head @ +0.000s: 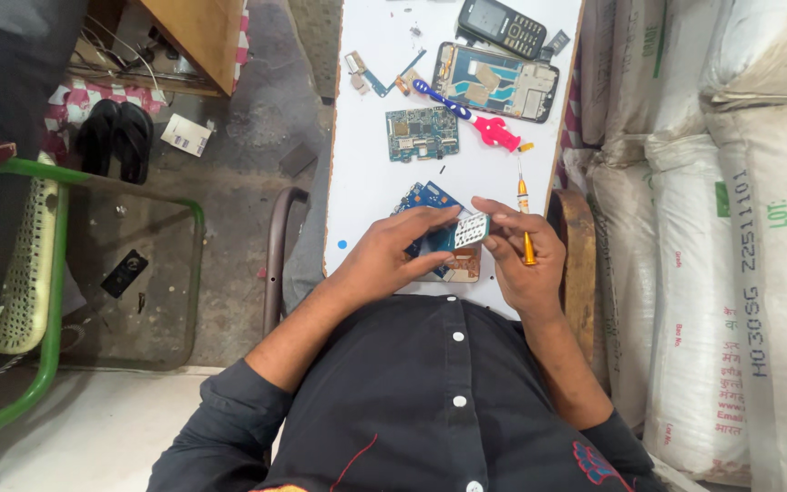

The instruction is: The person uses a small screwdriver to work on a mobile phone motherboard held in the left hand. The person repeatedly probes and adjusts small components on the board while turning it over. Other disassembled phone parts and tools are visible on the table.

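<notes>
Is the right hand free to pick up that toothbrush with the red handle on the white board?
Probably not at once: the right hand holds an orange screwdriver and pinches a small keypad part. The toothbrush lies uncovered farther up the white board.

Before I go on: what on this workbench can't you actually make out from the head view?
- Blue circuit board: mostly hidden under the left hand.
- Small grey keypad piece: fingertips cover its edges, so the grip on it is unclear.
- Orange screwdriver: handle partly hidden by the right hand.
- Black keypad phone: top cut off by the frame edge.
- Tiny parts on the white table: too small to tell.
</notes>
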